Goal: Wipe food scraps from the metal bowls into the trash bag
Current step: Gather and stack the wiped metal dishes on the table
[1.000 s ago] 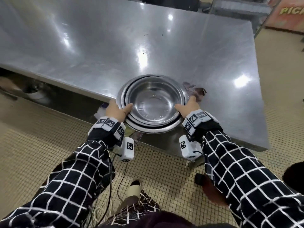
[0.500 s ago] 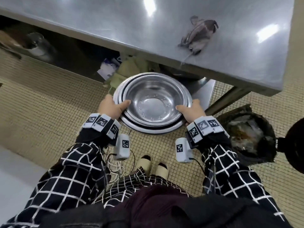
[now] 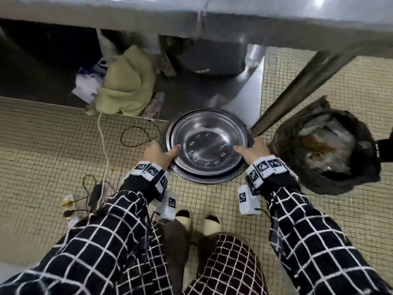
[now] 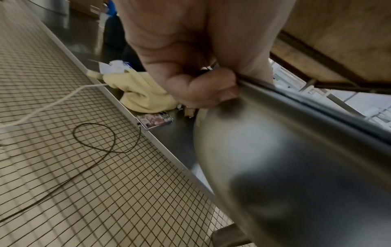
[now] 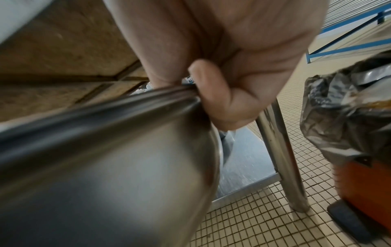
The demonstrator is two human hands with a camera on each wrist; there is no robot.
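Tiled floor (image 3: 42, 135) is lying beneath stacked metal bowls (image 3: 207, 145) (top one looking bare), with the scrap-filled trash bag (image 3: 327, 150) at three o'clock. Left hand (image 3: 158, 153) and right hand (image 3: 254, 151) are gripping opposite rims, thumbs hooking inside.

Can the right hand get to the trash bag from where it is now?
Probably yes, but not freely: the right hand sits just beside the trash bag with nothing between them, yet it grips the stacked metal bowls together with the left hand.
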